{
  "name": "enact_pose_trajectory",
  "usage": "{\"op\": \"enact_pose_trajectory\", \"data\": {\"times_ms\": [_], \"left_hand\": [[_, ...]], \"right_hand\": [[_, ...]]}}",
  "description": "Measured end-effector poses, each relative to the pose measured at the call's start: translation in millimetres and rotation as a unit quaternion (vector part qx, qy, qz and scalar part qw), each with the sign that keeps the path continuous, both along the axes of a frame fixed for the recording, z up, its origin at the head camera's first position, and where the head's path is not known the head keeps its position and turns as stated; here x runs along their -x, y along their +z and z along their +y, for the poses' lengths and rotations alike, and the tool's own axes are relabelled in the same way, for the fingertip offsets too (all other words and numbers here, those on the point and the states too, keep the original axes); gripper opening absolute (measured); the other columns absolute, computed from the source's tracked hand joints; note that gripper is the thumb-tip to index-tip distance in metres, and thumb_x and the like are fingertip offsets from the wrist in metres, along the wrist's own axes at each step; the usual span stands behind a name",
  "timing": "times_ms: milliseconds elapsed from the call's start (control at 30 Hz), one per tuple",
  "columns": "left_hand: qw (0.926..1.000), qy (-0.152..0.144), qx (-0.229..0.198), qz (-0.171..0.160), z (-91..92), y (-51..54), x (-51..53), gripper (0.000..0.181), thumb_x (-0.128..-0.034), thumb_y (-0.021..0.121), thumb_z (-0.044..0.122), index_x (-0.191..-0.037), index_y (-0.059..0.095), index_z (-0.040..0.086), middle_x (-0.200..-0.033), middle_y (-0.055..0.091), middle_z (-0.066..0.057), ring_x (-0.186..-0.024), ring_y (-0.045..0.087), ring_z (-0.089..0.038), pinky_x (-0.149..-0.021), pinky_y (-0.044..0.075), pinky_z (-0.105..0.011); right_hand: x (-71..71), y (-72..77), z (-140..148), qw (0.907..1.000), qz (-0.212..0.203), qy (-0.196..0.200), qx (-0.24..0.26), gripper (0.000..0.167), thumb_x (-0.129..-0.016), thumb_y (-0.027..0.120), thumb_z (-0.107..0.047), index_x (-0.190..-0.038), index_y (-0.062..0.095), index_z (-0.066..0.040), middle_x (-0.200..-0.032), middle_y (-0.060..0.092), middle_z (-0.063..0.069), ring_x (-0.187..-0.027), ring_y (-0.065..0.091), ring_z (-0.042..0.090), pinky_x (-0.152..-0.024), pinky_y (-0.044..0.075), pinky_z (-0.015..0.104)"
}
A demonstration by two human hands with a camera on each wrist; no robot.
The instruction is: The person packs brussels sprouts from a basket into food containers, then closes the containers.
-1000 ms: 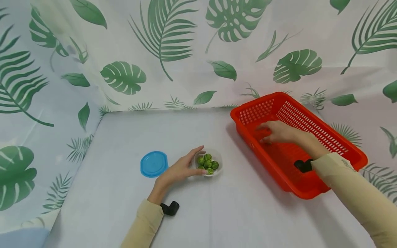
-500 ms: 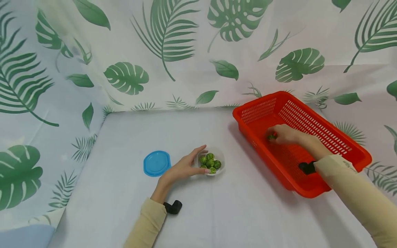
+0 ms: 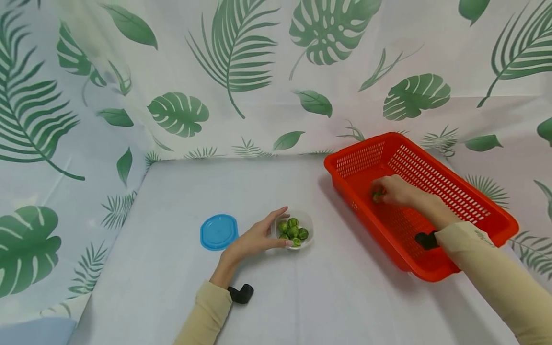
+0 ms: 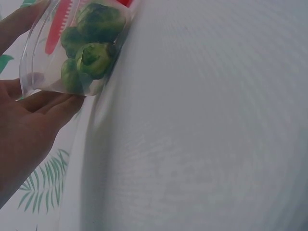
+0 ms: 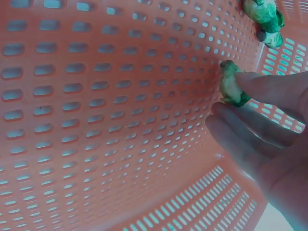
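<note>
One flat blue lid [image 3: 219, 232] lies alone on the left of the table [image 3: 177, 191]. Just beside it to the right, the left hand [image 3: 252, 238] grips a clear container [image 3: 308, 221], thumb on the near side and fingers round the far side, covering part of its left wall. Green Brussels sprouts [image 3: 293, 232] sit inside. Farther right and apart stands a red basket [image 3: 372, 221] with slotted walls, set at a slant. Within it, the right hand [image 3: 394, 190] pinches a single sprout [image 5: 230, 84] between thumb and fingers; that hand and its sleeve [image 3: 487, 268] block some of the basket's floor from above.

The table is covered in white, with a faint crease running toward the near edge. A white backdrop [image 3: 258, 115] printed with green leaves rises on the left, behind and on the right.

Counted: one lid, one container, one basket, about six sprouts in the container, one pinched, and at least two more against the red slots in the right wrist view, partly cut off.
</note>
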State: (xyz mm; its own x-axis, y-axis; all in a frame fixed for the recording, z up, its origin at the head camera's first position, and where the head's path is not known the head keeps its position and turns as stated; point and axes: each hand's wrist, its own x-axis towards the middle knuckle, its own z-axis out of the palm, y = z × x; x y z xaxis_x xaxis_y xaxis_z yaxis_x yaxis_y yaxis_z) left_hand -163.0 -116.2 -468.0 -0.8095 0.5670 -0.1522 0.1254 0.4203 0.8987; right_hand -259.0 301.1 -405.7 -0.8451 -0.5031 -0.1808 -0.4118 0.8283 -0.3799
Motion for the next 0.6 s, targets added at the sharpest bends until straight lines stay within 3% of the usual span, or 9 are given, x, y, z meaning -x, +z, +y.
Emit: {"op": "enact_pose_trajectory", "data": {"times_ms": [200,333,600], "left_hand": [[0.9998,-0.005,-0.01,0.015,2.2,2.5,4.1,0.092,-0.0923,0.077,0.043,-0.165,0.022,0.027,-0.165,0.038,0.004,-0.158,0.02,-0.023,-0.125,0.023,-0.057],[1.0,-0.003,-0.002,0.007,0.8,3.7,4.8,0.093,-0.0916,0.077,0.042,-0.165,0.022,0.027,-0.165,0.037,0.003,-0.159,0.019,-0.022,-0.125,0.023,-0.056],[1.0,-0.001,-0.001,0.002,-1.5,0.5,-0.3,0.092,-0.0922,0.077,0.041,-0.165,0.022,0.027,-0.165,0.037,0.003,-0.159,0.018,-0.024,-0.125,0.024,-0.057]], "right_hand": [[-1.7,6.6,1,0.9994,0.027,-0.017,0.011,0.016,-0.087,0.077,-0.002,-0.103,0.075,0.0,-0.09,0.072,0.008,-0.084,0.063,0.025,-0.075,0.058,0.046],[-2.3,9.3,-3,0.999,0.04,-0.016,0.013,0.017,-0.087,0.078,-0.003,-0.104,0.075,0.0,-0.092,0.073,0.01,-0.085,0.063,0.026,-0.077,0.058,0.048],[-9.9,10.4,-10,0.9981,0.036,-0.035,0.035,0.024,-0.086,0.076,0.003,-0.111,0.075,0.004,-0.101,0.074,0.015,-0.092,0.062,0.03,-0.075,0.058,0.039]]}}
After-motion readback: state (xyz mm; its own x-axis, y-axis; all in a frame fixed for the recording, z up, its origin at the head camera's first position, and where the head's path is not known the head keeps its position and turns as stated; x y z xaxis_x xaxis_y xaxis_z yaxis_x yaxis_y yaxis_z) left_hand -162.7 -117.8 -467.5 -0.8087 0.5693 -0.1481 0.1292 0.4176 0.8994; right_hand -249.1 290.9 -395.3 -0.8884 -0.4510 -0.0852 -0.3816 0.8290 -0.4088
